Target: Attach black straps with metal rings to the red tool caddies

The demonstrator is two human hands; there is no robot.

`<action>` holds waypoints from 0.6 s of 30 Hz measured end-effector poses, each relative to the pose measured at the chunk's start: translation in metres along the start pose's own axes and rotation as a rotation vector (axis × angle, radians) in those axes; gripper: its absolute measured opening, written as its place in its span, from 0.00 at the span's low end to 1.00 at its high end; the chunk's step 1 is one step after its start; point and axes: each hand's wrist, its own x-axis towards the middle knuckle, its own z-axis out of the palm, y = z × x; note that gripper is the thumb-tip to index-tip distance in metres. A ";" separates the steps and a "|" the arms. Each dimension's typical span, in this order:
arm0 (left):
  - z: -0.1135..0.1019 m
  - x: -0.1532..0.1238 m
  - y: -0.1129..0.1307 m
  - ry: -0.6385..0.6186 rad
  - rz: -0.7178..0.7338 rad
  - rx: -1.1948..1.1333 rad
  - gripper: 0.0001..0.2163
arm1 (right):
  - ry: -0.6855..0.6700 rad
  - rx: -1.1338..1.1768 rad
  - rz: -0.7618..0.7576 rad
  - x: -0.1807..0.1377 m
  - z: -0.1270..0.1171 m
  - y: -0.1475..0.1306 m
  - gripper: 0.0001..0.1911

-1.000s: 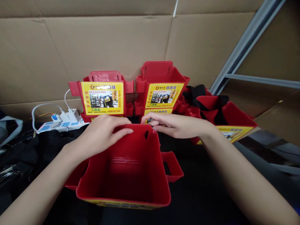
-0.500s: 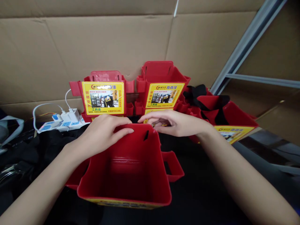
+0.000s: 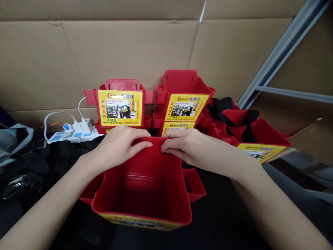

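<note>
A red plastic tool box [image 3: 145, 170] with a yellow label on its near side stands right in front of me, its open top facing up. My left hand [image 3: 125, 146] pinches the raised far rim, thumb inside and fingers over the back. Just right of it, my right hand [image 3: 182, 142] is closed at the same rim, its bent fingertips against the inner face by the strap slot. A small dark patch shows under those fingertips; whether it is the slot or a strap I cannot tell. Side loops stick out from the box.
Behind stand a red tool box [image 3: 119, 109] at the left and stacked tool boxes [image 3: 186, 107] at centre. Another tool box [image 3: 270, 133] with black straps sits at the right. A power strip [image 3: 75, 133] with plugs lies at left; black webbing [image 3: 62, 152] is in front of it.
My right hand has moved from behind the far rim's right corner to its inner side, now covering the slot. My left hand keeps its grip. The view has shifted slightly.
</note>
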 end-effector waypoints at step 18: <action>-0.017 -0.014 0.014 -0.064 0.411 -0.017 0.18 | 0.337 0.015 -0.138 -0.008 0.007 -0.103 0.11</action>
